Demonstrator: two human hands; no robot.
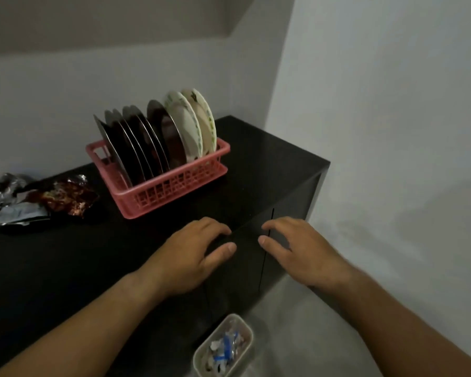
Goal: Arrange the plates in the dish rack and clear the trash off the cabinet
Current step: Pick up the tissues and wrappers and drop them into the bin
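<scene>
Looking down from head height at a black cabinet (269, 164) set in the corner of a pale-walled room.

At 11 o'clock from the hands sits a pink plastic dish rack (174, 191). Plates stand on edge in it: a row of dark steel plates (136, 148) and, at the far end, two white floral plates (186, 123).

At 9 o'clock, near the cabinet's left end, lies the trash: a crumpled red-brown snack wrapper (65, 197), a silver foil wrapper (3, 189) and a grey packet (19, 213), touching one another.

The left hand (193, 248) and right hand (302, 248) rest at the cabinet's front edge, fingers relaxed and slightly bent, holding nothing.

At 6 o'clock, on the floor, a small pale bin (199, 355) holds scraps.

The wrappers look light, soft and crinkly, likely slippery foil. Pinching a bunched fold, or scooping all three together, should work. The floral plates look breakable.
</scene>
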